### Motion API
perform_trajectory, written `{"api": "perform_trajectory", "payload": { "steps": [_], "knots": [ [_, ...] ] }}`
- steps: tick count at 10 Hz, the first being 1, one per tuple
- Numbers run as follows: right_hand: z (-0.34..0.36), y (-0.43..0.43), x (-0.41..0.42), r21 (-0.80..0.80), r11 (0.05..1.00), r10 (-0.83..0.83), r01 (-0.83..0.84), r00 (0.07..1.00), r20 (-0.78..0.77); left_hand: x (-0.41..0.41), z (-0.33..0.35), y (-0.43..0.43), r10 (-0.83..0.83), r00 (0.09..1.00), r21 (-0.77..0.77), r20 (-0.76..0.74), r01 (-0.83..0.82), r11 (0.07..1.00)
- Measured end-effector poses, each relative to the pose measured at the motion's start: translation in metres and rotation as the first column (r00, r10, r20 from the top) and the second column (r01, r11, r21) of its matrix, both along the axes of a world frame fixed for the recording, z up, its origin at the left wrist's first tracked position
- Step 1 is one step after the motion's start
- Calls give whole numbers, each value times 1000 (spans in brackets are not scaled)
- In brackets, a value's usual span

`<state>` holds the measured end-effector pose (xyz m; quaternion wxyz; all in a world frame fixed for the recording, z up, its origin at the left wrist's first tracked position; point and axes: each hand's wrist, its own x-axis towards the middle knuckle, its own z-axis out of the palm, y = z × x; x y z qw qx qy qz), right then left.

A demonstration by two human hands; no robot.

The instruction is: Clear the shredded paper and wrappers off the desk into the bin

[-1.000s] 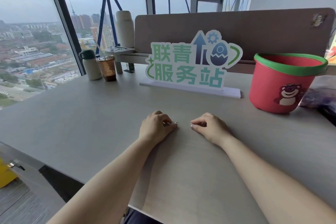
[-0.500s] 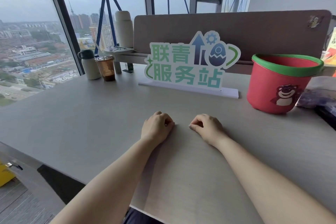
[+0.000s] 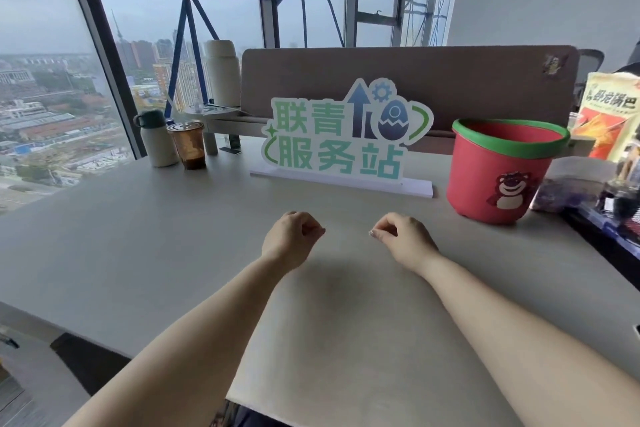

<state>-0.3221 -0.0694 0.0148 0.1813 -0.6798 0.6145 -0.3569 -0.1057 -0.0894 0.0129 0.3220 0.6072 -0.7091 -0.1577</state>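
A pink bin (image 3: 485, 180) with a green rim and a bear picture stands on the desk (image 3: 138, 236) at the right. My left hand (image 3: 289, 241) and my right hand (image 3: 405, 237) rest side by side near the desk's middle, both with fingers curled in and nothing visible in them. No shredded paper or wrappers show on the desk surface around my hands. The bin's inside is hidden from this angle.
A standing sign (image 3: 343, 139) with green characters sits behind my hands. A white flask (image 3: 156, 139) and a plastic cup (image 3: 188, 146) of brown drink stand at the back left. A snack bag (image 3: 609, 121) and dark clutter (image 3: 588, 191) lie right of the bin. A brown partition (image 3: 433, 80) borders the back.
My two hands have drawn slightly apart and lifted a little off the desk. The view has tilted up, bringing the snack bag at the right into sight.
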Motion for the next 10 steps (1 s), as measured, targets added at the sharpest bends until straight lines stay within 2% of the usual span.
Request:
{"api": "perform_trajectory", "payload": {
  "steps": [2,3,5,6,8,10],
  "knots": [
    [41,12,-38,-114,990,-81,81,997,2,-49,43,-8,-128,988,-57,-83,124,991],
    [70,15,-64,-180,977,-119,112,993,-29,-88,71,-14,-244,963,-121,-113,230,966],
    [138,2,-128,-363,909,-242,204,968,-63,-180,135,-41,-403,912,-209,-70,382,900],
    [157,-19,-164,-398,871,-338,287,939,-63,-219,155,-65,-429,902,-202,-51,411,889],
    [157,-45,-212,-277,886,-429,371,883,-189,-276,170,-99,-463,886,-224,-7,450,865],
    [156,-49,-227,-212,895,-432,392,880,-196,-299,164,-119,-467,879,-146,100,477,867]
  ]
}}
